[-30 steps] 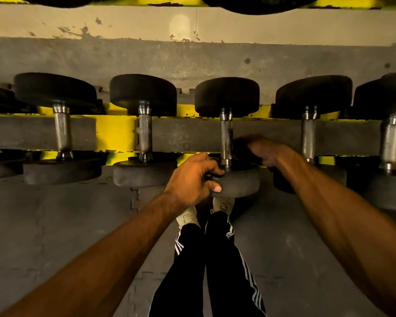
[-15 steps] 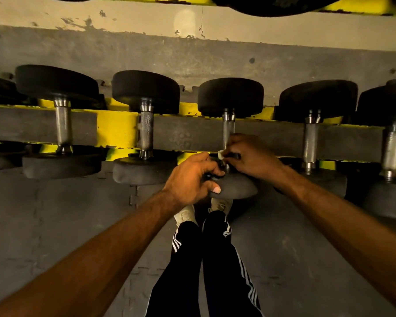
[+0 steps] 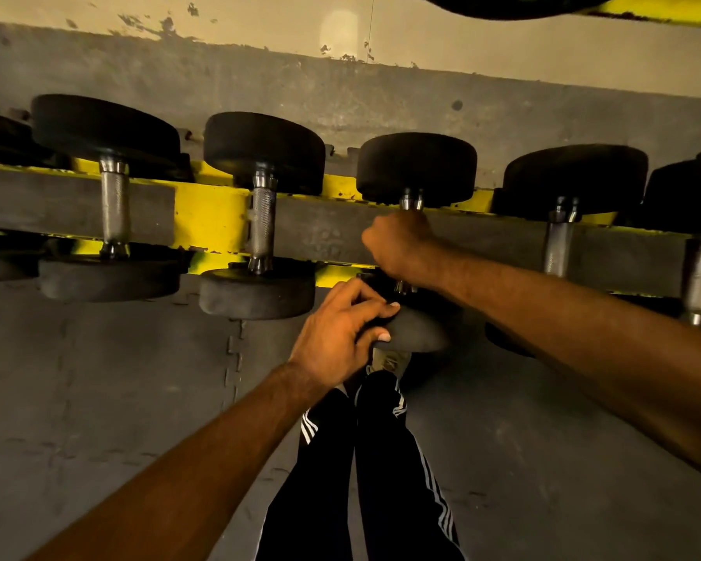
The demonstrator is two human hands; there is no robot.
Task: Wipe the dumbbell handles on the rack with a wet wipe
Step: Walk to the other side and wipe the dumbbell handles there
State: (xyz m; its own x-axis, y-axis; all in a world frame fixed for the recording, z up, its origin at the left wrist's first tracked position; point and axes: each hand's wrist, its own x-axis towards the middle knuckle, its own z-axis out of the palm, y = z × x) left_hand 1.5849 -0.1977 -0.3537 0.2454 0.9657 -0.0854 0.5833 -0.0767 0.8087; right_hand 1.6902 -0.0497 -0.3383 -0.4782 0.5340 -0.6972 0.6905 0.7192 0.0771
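Note:
Several black dumbbells with steel handles lie across a yellow and grey rack (image 3: 211,220). The middle dumbbell (image 3: 417,168) has its handle wrapped by my right hand (image 3: 401,249), fist curled round the upper part of the handle; the wet wipe is hidden inside the fist. My left hand (image 3: 340,334) grips the near rubber head (image 3: 417,330) of the same dumbbell, thumb under its rim. Only short bits of the steel handle (image 3: 410,203) show above and below my right fist.
Neighbouring dumbbells sit close on the left (image 3: 262,224) and right (image 3: 559,244), with more at both ends of the rack. Another rack tier (image 3: 583,6) runs overhead. My legs and shoes (image 3: 389,362) stand on the grey rubber floor (image 3: 98,398) just below the rack.
My right hand has slid up the middle handle, from near the lower head to just under the far head. The white wipe seen earlier is now hidden. My left hand stays on the near head.

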